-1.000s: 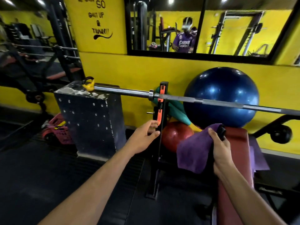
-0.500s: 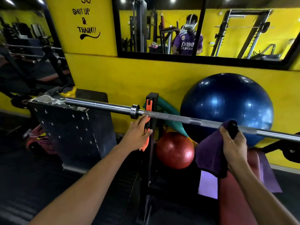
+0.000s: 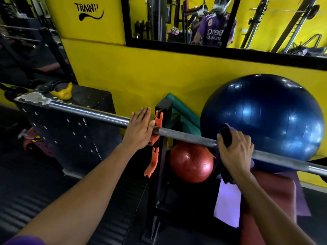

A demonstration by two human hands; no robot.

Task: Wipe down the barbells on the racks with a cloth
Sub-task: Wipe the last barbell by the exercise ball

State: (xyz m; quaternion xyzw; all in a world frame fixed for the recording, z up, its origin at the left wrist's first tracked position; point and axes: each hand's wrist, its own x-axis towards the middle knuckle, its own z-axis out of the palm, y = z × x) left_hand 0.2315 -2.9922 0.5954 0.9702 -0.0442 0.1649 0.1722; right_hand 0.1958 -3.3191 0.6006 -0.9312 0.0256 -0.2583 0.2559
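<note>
A steel barbell (image 3: 184,137) lies across a black rack upright (image 3: 161,138) with orange hooks, running from upper left to lower right. My left hand (image 3: 139,128) rests flat on the bar just left of the upright, fingers straight. My right hand (image 3: 235,151) is curled over the bar further right, gripping a purple cloth (image 3: 228,202) and a dark object against it. The cloth hangs down below the bar.
A big blue exercise ball (image 3: 265,117) and a red ball (image 3: 191,163) sit behind the bar by the yellow wall. A black box (image 3: 70,131) with a yellow kettlebell (image 3: 62,91) stands at left. A dark red bench pad (image 3: 276,197) lies under my right arm.
Both hands rose to the bar. The left hand moved from the upright onto the bar; the right hand brought the cloth up and closed over the bar. The view moved closer.
</note>
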